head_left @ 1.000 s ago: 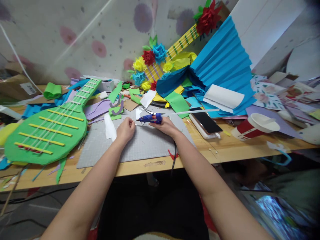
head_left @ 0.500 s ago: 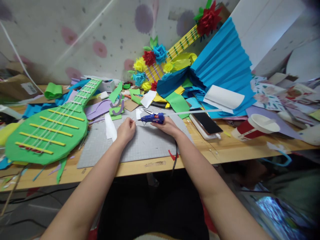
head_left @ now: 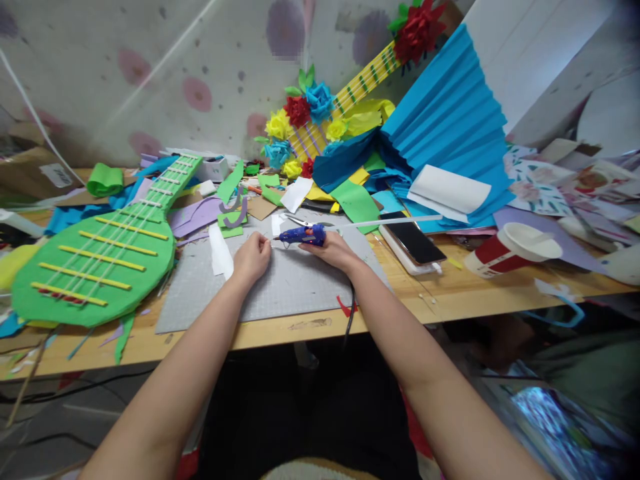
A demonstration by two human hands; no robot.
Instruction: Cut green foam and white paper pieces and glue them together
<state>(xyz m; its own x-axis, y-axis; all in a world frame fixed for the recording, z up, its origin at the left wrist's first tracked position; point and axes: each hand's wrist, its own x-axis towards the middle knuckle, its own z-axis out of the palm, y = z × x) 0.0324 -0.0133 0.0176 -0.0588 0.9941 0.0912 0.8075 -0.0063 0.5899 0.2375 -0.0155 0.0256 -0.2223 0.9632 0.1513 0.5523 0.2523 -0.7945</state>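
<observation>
My right hand [head_left: 333, 249] is closed around a blue hot glue gun [head_left: 303, 234], its nozzle pointing left. A long white glue stick [head_left: 390, 221] sticks out of the gun's back end to the right. My left hand [head_left: 253, 257] is pinched at the nozzle's tip, on something too small to make out. Both hands are over a grey cutting mat [head_left: 290, 287]. Behind the gun lies a pair of scissors [head_left: 305, 221], partly hidden. A white paper strip [head_left: 219, 252] rests left of my left hand.
At the left lies a green paper lute [head_left: 95, 267]. Behind are a yellow guitar neck [head_left: 367, 79] with paper flowers and a pleated blue paper [head_left: 450, 127]. A phone [head_left: 413, 239] and a paper cup [head_left: 513, 250] stand at right. The gun's cord [head_left: 351, 310] hangs over the edge.
The glue gun has shifted slightly left, bringing its nozzle closer to my left hand's fingertips. The scissors behind it show more. The view has moved a little.
</observation>
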